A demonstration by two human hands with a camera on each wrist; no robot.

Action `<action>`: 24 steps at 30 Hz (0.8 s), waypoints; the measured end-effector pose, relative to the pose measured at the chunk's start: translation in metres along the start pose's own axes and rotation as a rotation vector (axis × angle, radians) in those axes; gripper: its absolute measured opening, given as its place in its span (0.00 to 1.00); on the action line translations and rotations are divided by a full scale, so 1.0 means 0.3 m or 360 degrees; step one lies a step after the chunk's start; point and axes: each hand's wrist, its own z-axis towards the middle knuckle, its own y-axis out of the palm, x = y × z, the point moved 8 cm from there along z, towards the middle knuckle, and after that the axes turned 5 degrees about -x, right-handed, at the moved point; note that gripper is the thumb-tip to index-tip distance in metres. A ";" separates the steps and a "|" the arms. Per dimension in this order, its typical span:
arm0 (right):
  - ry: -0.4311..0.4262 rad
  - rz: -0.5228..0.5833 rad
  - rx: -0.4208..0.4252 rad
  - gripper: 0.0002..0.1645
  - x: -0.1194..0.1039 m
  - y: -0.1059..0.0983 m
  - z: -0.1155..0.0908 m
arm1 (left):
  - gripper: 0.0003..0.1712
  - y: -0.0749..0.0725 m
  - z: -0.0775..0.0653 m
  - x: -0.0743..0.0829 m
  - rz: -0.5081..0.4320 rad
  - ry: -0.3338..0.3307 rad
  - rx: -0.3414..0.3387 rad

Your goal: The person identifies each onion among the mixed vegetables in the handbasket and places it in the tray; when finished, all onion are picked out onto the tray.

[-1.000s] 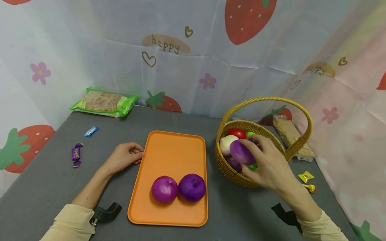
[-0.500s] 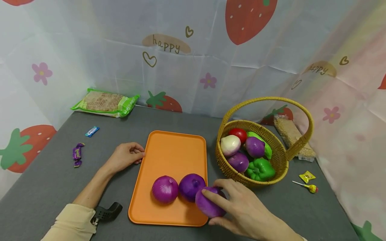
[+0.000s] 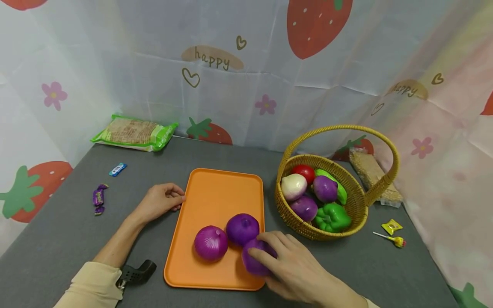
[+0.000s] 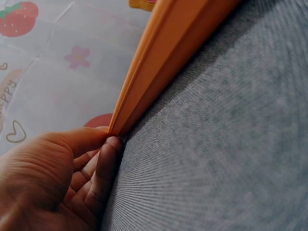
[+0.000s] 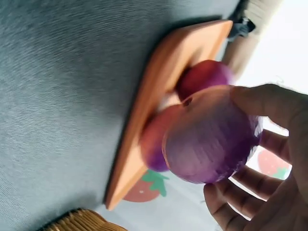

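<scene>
My right hand grips a purple onion between thumb and fingers at the near right corner of the orange tray. Two more onions, a magenta onion and a dark purple onion, sit on the tray beside it. The held onion touches or nearly touches the dark one; its underside is hidden in the head view. At the tray's left edge, my left hand pinches the rim with its thumb and curled fingers, as the left wrist view shows.
Right of the tray stands a wicker basket with a tall handle, holding a green bell pepper and several other vegetables. A lollipop and wrapped candies lie at the sides. Packaged bags, one green-edged, rest along the back.
My right hand has carried the purple onion from the basket leftward to the tray. The dark purple onion has shifted slightly away from me. The left hand has stayed at the rim.
</scene>
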 end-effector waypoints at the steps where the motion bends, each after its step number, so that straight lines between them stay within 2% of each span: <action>1: 0.0008 -0.0006 0.0008 0.38 0.004 0.008 0.005 | 0.15 0.001 -0.001 -0.001 0.0003 -0.0003 0.0001; 5: 0.0025 -0.0029 0.0034 0.36 0.011 0.045 0.023 | 0.15 0.005 -0.002 -0.007 0.0003 -0.0014 -0.0003; 10: -0.0020 -0.0052 0.0051 0.35 -0.001 0.078 0.038 | 0.14 0.010 -0.003 -0.009 -0.0025 -0.0021 -0.0009; 14: -0.0023 -0.0050 0.0066 0.35 -0.004 0.081 0.042 | 0.14 0.008 -0.003 -0.004 -0.0027 -0.0015 -0.0007; 24: -0.0007 -0.0025 0.0052 0.29 0.005 0.069 0.043 | 0.14 0.004 0.000 0.000 -0.0039 0.0008 -0.0006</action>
